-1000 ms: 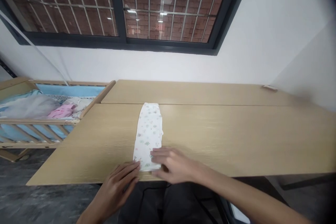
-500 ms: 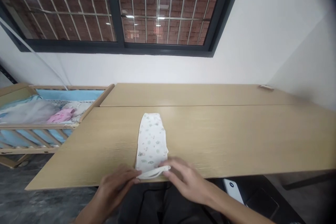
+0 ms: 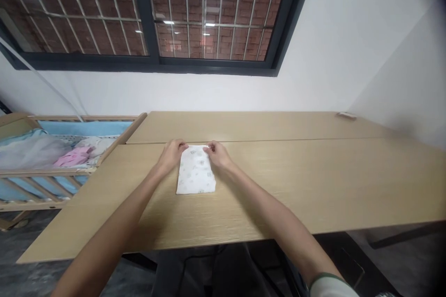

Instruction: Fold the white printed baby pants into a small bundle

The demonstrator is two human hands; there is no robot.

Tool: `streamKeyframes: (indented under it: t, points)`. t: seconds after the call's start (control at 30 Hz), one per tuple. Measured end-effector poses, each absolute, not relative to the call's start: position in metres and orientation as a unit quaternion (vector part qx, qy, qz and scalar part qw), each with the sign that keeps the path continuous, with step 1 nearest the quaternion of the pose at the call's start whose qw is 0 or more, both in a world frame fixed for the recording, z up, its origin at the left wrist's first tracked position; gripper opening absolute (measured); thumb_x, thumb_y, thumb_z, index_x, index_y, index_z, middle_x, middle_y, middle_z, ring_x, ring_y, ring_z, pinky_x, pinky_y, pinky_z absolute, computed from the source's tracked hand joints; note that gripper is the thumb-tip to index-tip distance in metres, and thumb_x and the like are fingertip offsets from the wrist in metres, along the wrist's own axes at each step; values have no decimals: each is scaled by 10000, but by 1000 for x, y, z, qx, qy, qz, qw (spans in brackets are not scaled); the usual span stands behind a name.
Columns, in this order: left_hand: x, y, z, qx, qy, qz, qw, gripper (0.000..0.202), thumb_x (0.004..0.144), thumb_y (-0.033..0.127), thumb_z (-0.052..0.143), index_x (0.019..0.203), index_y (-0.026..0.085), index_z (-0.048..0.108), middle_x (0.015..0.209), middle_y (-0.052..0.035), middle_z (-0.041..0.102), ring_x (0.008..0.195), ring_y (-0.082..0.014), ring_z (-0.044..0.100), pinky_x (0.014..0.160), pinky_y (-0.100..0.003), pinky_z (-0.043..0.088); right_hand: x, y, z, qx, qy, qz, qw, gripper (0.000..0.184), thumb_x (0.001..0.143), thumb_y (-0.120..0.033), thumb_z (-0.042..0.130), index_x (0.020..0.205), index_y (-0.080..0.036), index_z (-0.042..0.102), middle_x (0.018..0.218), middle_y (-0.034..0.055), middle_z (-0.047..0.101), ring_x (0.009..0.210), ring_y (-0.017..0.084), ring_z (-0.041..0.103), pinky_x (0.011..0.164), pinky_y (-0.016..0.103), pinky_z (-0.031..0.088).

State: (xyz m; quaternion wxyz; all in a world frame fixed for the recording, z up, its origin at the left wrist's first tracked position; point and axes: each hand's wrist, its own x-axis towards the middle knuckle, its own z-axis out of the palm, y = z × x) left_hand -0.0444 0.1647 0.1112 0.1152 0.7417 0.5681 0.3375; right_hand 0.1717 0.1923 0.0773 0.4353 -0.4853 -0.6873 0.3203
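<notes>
The small white baby pants (image 3: pixel 196 171), printed with small leaf-like and animal-like figures, lie flat on the wooden table (image 3: pixel 278 181), folded into a short shape. At their far left corner my left hand (image 3: pixel 173 153) pinches the fabric between thumb and fingers. My right hand (image 3: pixel 218 154) grips the far right corner in the same way. Both forearms reach across the table on either side of the cloth. The pants' near edge lies free on the tabletop.
A wooden crib (image 3: pixel 66 174) with blue lining stands to the left, holding a pink cloth (image 3: pixel 74 156) and white bedding. Behind the table is a barred window (image 3: pixel 209 14) in a white wall. A small flat object (image 3: pixel 346 115) lies at the table's back right.
Both hands have moved from the pants' near waistband end to the far end. The pants are now folded over and look shorter, and their near edge sits farther from the table's front.
</notes>
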Motion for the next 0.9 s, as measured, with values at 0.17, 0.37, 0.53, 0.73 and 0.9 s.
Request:
streamKeyframes:
  t: [0.17, 0.37, 0.53, 0.73, 0.9]
  points:
    - [-37, 189, 81, 737, 592, 299, 127, 216, 937, 219, 518, 853, 153, 706, 875, -99, 736, 825, -220, 665, 771, -307, 498, 166, 213, 47, -553, -668, 307, 393, 116, 850, -265, 644, 904, -175, 597, 825, 17, 641, 751, 151, 597, 708, 273, 466]
    - [-34, 139, 72, 745, 591, 305, 58, 315, 984, 304, 500, 1227, 141, 616, 1232, -153, 637, 1228, -297, 554, 1051, -429, 435, 171, 200, 58, -539, -706, 246, 389, 296, 948, -316, 529, 1182, -144, 586, 1154, 133, 659, 1055, 225, 618, 952, 388, 477]
    - [-20, 45, 43, 801, 544, 240, -71, 379, 1016, 358, 426, 1242, 100, 590, 1291, -224, 600, 1159, -342, 594, 980, -500, 497, 158, 148, 88, -309, -894, 164, 279, 556, 1029, -481, 420, 1506, -197, 409, 1571, 137, 404, 1460, 259, 348, 1187, 450, 288]
    - [-15, 3, 9, 825, 509, 226, -99, 317, 1003, 309, 448, 1168, 114, 635, 1194, -206, 670, 1165, -375, 603, 1023, -575, 480, 132, 110, 73, -149, -963, 204, 92, 583, 1075, -491, 241, 1575, -207, 340, 1669, 74, 224, 1548, 183, 161, 1252, 385, 121]
    - [-17, 7, 4, 810, 527, 249, -66, 406, 1008, 364, 426, 1299, 121, 569, 1325, -223, 612, 1288, -369, 547, 1071, -561, 467, 128, 133, 52, -216, -950, 221, 48, 587, 1061, -543, 256, 1587, -287, 310, 1663, 18, 225, 1552, 168, 138, 1259, 390, 66]
